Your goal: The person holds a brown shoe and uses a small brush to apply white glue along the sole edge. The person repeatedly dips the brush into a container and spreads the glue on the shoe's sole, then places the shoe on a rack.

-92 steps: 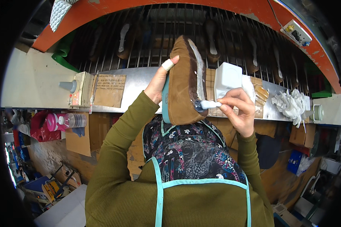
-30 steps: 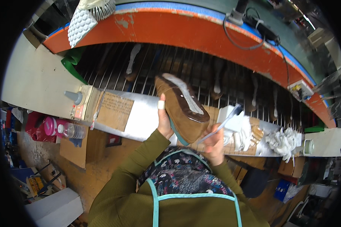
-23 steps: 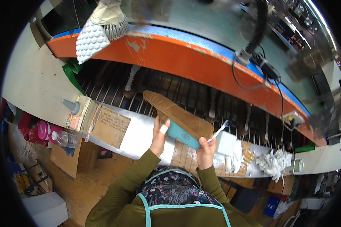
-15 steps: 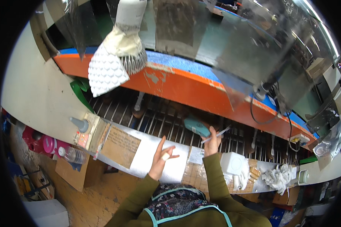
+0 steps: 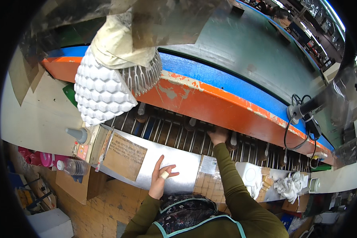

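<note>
My right hand [image 5: 218,136] reaches forward over the rack of metal rods [image 5: 162,133], just below the orange beam [image 5: 226,111]. Its fingers are hidden in the dark under the beam, so whatever they hold does not show. Held low over the shiny metal sheet [image 5: 180,156], my left hand [image 5: 160,178] has its fingers apart and nothing in it. A pale wrap covers one of its fingers. Left of that hand lies a brown cardboard sheet [image 5: 125,158] with print. A small printed card [image 5: 208,164] lies near my right sleeve.
A white container [image 5: 248,173] and crumpled white cloths [image 5: 290,186] occupy the right of the ledge. At left stands a box with a grey cone [image 5: 77,135]. A lamp wrapped in white textured sheet [image 5: 103,87] hangs over the beam. Black cables [image 5: 297,137] dangle at right.
My right hand has gone forward under the beam; the teal oblong piece and thin pale stick seen with it before are out of sight. My left hand stays open, slightly lower left. The view has shifted.
</note>
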Motion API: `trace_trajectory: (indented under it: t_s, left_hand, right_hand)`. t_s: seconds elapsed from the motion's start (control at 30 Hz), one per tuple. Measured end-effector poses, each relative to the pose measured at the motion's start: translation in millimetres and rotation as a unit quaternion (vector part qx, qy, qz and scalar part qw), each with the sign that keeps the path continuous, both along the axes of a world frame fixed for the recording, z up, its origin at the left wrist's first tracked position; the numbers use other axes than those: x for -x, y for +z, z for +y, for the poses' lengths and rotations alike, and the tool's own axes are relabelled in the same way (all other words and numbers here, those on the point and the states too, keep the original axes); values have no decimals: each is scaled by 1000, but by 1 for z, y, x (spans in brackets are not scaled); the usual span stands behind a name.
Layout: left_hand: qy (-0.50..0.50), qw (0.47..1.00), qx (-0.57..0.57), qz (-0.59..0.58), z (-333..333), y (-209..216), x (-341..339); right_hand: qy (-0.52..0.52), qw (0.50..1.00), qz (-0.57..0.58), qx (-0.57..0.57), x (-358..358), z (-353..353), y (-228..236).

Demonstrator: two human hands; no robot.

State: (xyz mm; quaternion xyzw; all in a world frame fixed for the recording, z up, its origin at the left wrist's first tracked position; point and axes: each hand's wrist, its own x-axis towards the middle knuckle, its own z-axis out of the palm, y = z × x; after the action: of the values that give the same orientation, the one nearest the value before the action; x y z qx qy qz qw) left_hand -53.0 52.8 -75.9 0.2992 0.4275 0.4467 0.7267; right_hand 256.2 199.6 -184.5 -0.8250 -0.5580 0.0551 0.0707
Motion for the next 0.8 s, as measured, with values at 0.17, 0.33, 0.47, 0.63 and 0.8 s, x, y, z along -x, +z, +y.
trace_trajectory:
  t_s: [0.17, 0.33, 0.47, 0.63, 0.8]
  left_hand:
    - [-17, 1000, 6, -11, -6, -4, -5]
    - [-77, 997, -5, -4, -12, -1, -15]
    - [-161, 986, -21, 42, -8, 3, -36]
    - [-262, 941, 142, -161, -4, -12, -69]
    - [-380, 829, 207, -356, -50, -13, -97]
  right_hand:
    - [-238, 954, -116, 141, -41, -30, 23]
    - [-144, 987, 17, 69, -89, -40, 16]
    - [-131, 989, 75, -5, -80, -63, 82]
    - [-83, 892, 432, -104, -62, -172, 160]
    - [18, 789, 612, -45, -27, -280, 210]
